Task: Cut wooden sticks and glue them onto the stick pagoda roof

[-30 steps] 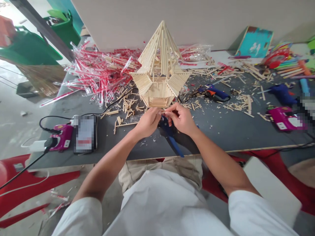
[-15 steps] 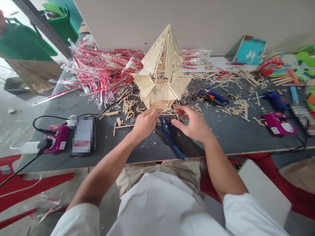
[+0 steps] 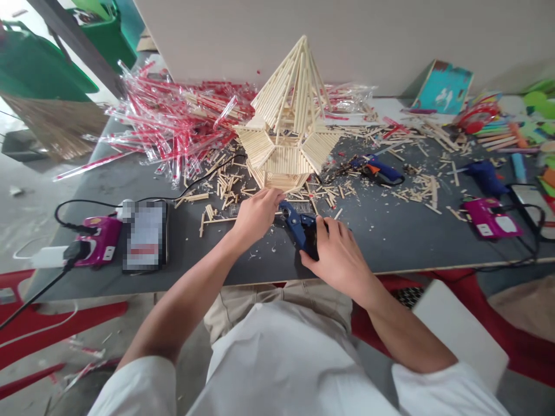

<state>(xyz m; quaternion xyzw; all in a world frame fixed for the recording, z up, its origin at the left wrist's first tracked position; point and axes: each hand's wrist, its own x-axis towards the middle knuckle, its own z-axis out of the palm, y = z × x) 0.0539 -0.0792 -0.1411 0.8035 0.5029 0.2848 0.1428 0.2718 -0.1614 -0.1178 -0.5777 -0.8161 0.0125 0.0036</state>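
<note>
A tower-like model (image 3: pixel 287 160) built of pale wooden sticks, with a pointed roof, stands on the dark table in front of me. My left hand (image 3: pixel 259 215) is at its front lower edge, the fingers pressed together; what is between the fingertips is hidden. My right hand (image 3: pixel 337 249) is closed around the handles of a blue hand cutter (image 3: pixel 296 227), with the thumb on the near side. The cutter's head points up and left, close beside my left fingertips. Short cut sticks (image 3: pixel 228 186) lie around the model's base.
Red and clear plastic wrappers (image 3: pixel 182 124) heap up at the back left. Blue glue guns (image 3: pixel 381 169) lie to the right. A phone (image 3: pixel 145 236) and a purple power strip (image 3: pixel 100 240) sit at the left, another purple power strip (image 3: pixel 489 218) at the right. A teal board (image 3: pixel 443 86) leans on the wall.
My right hand has come down from the model's front edge and closed on the blue cutter's handles. The cutter's handle end has swung up to the right. My left hand stays nearly in place.
</note>
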